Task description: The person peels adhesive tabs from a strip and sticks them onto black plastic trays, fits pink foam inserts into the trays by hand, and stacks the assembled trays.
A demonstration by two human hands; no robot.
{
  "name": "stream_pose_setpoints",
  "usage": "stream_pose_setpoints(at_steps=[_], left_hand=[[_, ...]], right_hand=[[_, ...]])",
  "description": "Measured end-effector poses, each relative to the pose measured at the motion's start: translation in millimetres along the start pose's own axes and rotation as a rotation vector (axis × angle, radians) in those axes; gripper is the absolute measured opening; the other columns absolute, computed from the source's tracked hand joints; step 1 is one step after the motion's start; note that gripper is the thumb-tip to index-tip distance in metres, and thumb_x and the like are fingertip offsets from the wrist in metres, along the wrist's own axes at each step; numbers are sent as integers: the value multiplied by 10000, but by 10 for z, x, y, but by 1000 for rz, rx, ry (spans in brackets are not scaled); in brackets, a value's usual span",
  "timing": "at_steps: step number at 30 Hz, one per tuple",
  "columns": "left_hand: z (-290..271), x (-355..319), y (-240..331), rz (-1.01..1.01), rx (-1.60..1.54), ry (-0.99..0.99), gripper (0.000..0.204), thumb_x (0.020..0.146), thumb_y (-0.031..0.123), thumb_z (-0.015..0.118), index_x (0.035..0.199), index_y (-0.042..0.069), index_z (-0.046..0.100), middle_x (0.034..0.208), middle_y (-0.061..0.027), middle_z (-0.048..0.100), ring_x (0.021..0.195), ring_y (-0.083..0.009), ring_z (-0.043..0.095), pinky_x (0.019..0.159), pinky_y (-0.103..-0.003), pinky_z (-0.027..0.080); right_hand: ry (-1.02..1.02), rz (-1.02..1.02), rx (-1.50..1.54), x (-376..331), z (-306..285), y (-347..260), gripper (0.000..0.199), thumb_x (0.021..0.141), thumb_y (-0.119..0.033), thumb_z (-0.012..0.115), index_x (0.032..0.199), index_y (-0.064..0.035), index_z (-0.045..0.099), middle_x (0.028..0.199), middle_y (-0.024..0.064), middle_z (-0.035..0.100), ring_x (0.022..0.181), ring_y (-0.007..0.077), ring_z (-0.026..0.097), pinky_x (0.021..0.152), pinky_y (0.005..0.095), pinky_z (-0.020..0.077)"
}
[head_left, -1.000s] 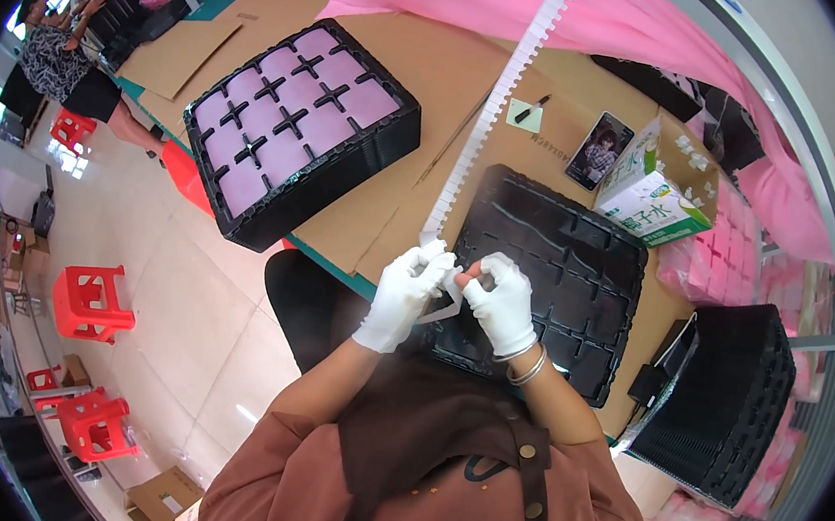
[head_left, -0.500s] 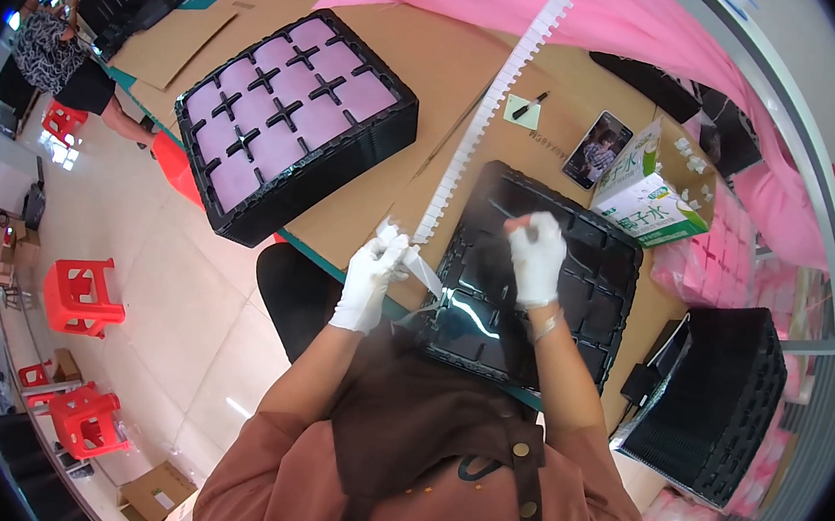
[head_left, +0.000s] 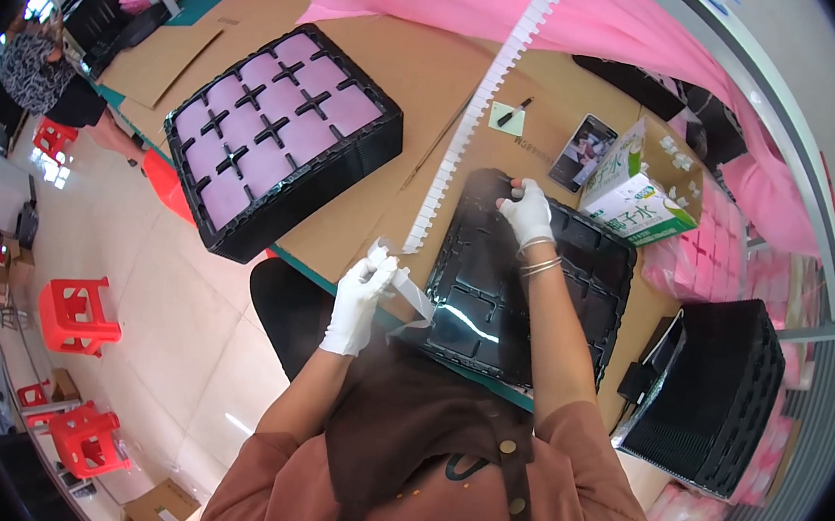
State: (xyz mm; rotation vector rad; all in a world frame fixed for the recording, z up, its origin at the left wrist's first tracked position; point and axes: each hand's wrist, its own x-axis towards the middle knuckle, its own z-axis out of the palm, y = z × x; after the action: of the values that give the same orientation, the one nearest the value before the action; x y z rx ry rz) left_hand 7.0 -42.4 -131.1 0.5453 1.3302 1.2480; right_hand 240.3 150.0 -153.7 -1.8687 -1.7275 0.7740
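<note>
My left hand (head_left: 357, 300), in a white glove, is closed in a pinch on a white paper strip (head_left: 418, 301). A loose end of the strip hangs over the near left edge of a black plastic tray (head_left: 577, 271) with moulded compartments. Above that tray's far left part is my right hand (head_left: 527, 216), gloved with bare fingertips showing. Its fingers are curled together; whatever they hold is too small to make out. A long white strip with notched edges (head_left: 471, 125) runs down from the top to just beyond my left hand.
A black tray with pink pads (head_left: 281, 117) stands far left on the cardboard-covered table (head_left: 436, 71). Beyond my right hand are a phone (head_left: 583, 153), a pen on a paper pad (head_left: 509, 119) and an open carton (head_left: 645, 197). Stacked black trays (head_left: 712, 389) stand right. Red stools (head_left: 78, 316) and another person (head_left: 39, 68) are left.
My right hand has moved away from me and slightly left over the tray. The left hand keeps its pinch on the paper strip, and the whole view has shifted a little.
</note>
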Motion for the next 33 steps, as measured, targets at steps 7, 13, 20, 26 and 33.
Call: stream_pose_setpoints(at_steps=[7,13,20,26,33], left_hand=[[-164,184,-92,545,978,354,521,849,304,671,1204,-50,530,1149,-240,568,1076,-298,577,897,-340,459],[255,-55,311,449,295,213,445,937,240,588,1299,6,480,1291,-152,514,1172,-231,513,1001,-346,393],[272,-48,419,343,-49,82,550,941,261,578,1393,23,371,1441,-133,368,1309,-246,383,1071,-355,323],[366,-360,563,234,-158,-291,688,981,445,393,1513,137,84,1567,-119,69,1433,-315,109,1140,-443,145],[145,-255,686,128,-1057,-458,572,966,415,436,1465,192,268,1503,-91,299,1384,-294,270,1107,-518,247]], right_hand=[[219,-257,193,-899,-77,-464,117,792,-137,643,866,-47,630,841,152,624,749,321,626,701,392,504],[-486,-688,-168,-2069,28,-1171,428,785,-461,628,784,-34,626,705,163,630,687,354,634,660,433,508],[-496,-779,-9,-2135,215,-1099,314,861,-350,579,748,-58,604,658,178,611,644,359,625,619,453,493],[-989,-968,216,-2352,175,-1183,304,887,-298,530,727,-46,585,708,199,611,699,383,597,656,484,455],[-599,-554,93,-2283,216,-1104,533,895,-560,478,831,-55,634,757,179,647,752,382,638,662,465,499]])
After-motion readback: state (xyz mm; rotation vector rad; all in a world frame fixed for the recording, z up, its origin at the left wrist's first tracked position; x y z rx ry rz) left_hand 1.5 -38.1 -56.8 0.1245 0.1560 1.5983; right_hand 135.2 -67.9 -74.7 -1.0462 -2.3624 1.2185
